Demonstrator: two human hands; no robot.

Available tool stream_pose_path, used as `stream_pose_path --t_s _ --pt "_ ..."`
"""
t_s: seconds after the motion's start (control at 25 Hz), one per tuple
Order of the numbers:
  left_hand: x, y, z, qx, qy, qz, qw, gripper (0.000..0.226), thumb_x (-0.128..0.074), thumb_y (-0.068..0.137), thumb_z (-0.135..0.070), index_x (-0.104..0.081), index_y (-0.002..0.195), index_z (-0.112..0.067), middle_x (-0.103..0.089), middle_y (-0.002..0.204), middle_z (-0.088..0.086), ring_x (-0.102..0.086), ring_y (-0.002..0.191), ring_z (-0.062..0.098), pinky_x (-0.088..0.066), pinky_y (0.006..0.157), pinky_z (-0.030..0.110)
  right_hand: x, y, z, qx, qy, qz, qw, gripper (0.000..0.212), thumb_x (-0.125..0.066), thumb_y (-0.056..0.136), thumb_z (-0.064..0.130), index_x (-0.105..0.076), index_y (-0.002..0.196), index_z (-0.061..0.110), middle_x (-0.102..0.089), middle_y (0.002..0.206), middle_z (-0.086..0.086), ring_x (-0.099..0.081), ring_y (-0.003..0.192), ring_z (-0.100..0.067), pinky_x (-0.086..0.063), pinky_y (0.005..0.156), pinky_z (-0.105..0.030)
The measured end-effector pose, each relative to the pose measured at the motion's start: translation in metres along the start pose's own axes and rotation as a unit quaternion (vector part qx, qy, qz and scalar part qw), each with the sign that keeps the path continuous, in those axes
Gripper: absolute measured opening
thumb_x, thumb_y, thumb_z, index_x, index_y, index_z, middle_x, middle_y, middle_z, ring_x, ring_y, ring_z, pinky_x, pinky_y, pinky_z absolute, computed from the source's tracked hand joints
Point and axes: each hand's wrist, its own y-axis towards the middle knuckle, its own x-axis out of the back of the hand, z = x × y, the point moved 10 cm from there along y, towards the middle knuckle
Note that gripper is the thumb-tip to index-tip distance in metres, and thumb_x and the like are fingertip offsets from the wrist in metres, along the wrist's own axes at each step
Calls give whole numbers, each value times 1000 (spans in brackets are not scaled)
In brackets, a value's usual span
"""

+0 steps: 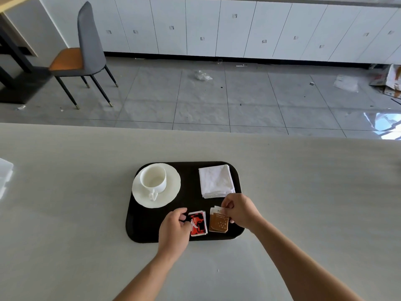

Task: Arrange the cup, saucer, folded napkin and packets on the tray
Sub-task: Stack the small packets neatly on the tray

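While cup (153, 178) sits on saucer (170, 193), left fingers (180, 214) pinching red packets (198, 223), right fingers (227, 208) pinching brown packets (218, 223)

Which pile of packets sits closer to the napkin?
The brown packets, gripped by the right hand, lie right by the napkin's near edge; the red packets sit further left.

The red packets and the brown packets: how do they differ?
The red packets carry red, black and white print; the brown packets are brown with pale dots. The red packets lie left, held by the left hand; the brown packets lie right, pinched by the right hand. Both are small stacks on the tray.
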Motion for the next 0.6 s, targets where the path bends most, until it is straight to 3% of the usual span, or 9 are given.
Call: stream_pose_path --t_s 0.12,0.28,0.44,0.6 --pt "-1 0 2 6 -3 5 1000 38 -63 82 -11 -63 119 -20 -61 95 -9 -59 80 2 -40 67 10 -11 -3 5 22 -42 4 999 9 -66 86 12 -69 90 20 -70 89 4 -65 82 -18 -54 73 -31" --pt "-1 0 3 6 2 4 1000 37 -64 82 -10 -65 118 -19 -61 94 -8 -59 79 3 -41 66 11 -9 -12 8 35 -37 -55 997 25 -71 86 19 -68 110 16 -65 107 1 -64 95 -20 -48 77 -27" --pt "-1 -2 -2 -31 68 -2 997 38 -64 81 -6 -66 118 -15 -57 93 -5 -55 74 6 -42 69 16 -4 -26 1 5 -58 -96 994 29 -67 88 23 -64 116 16 -63 101 -1 -62 86 -21 -47 70 -26" --pt "0 0 -6 -65 155 3 986 40 -62 81 -4 -64 120 -12 -58 99 2 -61 88 16 -49 74 25 -13 -32 0 -10 -55 -81 995 28 -63 89 21 -61 116 13 -65 96 -2 -60 84 -21 -48 69 -29"
